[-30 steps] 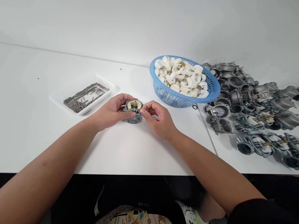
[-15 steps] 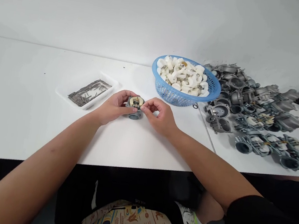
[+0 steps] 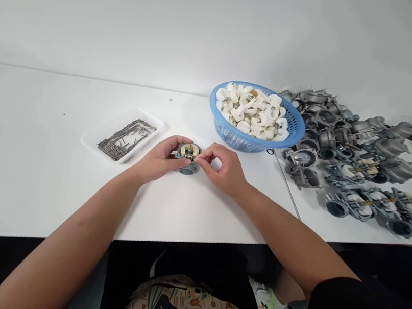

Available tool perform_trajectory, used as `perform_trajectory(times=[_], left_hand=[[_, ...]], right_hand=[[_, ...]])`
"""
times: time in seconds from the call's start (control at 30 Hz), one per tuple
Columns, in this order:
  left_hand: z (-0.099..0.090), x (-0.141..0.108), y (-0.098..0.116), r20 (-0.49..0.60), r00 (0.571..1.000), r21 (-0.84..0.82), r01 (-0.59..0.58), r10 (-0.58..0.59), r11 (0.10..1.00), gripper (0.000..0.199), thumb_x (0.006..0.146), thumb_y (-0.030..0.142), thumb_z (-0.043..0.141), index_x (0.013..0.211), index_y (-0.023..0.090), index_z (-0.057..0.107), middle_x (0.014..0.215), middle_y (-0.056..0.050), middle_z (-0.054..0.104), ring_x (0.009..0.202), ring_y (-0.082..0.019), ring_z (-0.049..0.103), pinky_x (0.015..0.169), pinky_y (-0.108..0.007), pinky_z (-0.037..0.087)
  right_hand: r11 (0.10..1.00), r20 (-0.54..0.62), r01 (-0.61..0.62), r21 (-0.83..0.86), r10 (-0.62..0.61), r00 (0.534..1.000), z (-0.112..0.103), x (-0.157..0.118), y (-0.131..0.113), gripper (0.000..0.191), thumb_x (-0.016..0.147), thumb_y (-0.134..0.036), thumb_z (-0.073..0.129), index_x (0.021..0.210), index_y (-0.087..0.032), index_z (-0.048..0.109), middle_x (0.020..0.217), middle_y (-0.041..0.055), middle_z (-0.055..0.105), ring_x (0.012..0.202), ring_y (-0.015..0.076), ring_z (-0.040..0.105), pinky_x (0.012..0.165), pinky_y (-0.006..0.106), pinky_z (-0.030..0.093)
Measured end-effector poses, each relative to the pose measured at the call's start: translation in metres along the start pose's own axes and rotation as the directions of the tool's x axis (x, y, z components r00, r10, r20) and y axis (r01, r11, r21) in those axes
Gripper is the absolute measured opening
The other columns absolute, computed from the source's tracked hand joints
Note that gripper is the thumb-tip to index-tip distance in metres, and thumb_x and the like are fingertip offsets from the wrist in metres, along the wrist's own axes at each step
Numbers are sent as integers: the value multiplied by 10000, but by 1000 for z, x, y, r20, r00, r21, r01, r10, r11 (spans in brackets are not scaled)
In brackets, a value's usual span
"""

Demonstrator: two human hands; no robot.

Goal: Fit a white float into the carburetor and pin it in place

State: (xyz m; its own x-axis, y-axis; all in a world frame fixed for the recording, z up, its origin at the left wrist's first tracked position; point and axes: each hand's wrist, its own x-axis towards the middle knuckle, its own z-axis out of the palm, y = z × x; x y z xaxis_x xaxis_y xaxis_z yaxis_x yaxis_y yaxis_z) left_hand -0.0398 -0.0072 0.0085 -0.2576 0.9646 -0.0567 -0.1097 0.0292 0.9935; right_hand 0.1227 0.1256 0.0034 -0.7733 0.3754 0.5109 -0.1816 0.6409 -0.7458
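Observation:
A grey metal carburetor body rests on the white table, its round opening toward me and a cream U-shaped float in its top. My left hand is closed around its left side, thumb on the near edge. At the right side, my right hand pinches with thumb and forefinger close to the float's hinge. Whatever small piece is between those fingertips is too small to make out. To the left stands a white tray holding many thin metal pins.
Behind my right hand stands a blue basket heaped with white floats. Farther right lie piled carburetor bodies and rows of bodies with floats. A small black ring lies near a table seam.
The whole view has shifted slightly, so the table things appear a little lower. Both hands keep their places on the carburetor body, the right fingertips still pinched at its right side.

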Motion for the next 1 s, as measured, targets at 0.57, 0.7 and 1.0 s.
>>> perform_trajectory(times=[0.57, 0.7, 1.0], left_hand=[[4, 2, -11, 13, 997, 47, -75, 75, 996, 484, 825, 285, 756, 1247, 235, 523, 1147, -62, 568, 1004, -167, 559, 839, -319, 515], [2, 2, -6, -7, 998, 120, -63, 65, 991, 468, 801, 299, 776, 1206, 211, 558, 1273, -101, 556, 1044, -189, 565, 853, -339, 518], [4, -2, 3, -20, 1000, 114, -21, 23, 993, 514, 751, 323, 822, 1193, 200, 591, 1330, -116, 567, 1110, -236, 584, 905, -381, 515]], right_hand=[[991, -19, 68, -113, -71, 997, -6, -4, 2, 52, 903, -199, 673, 851, -198, 673, 751, 0, 645, 690, 134, 574, 684, 304, 455], [992, -73, 16, -123, -25, 997, -4, -5, 2, 133, 876, -237, 707, 772, -197, 634, 685, -9, 611, 658, 138, 549, 657, 303, 446], [997, -29, -80, 4, 80, 996, -4, -6, -1, 166, 864, -243, 712, 729, -202, 624, 680, -13, 617, 637, 128, 535, 635, 292, 456]])
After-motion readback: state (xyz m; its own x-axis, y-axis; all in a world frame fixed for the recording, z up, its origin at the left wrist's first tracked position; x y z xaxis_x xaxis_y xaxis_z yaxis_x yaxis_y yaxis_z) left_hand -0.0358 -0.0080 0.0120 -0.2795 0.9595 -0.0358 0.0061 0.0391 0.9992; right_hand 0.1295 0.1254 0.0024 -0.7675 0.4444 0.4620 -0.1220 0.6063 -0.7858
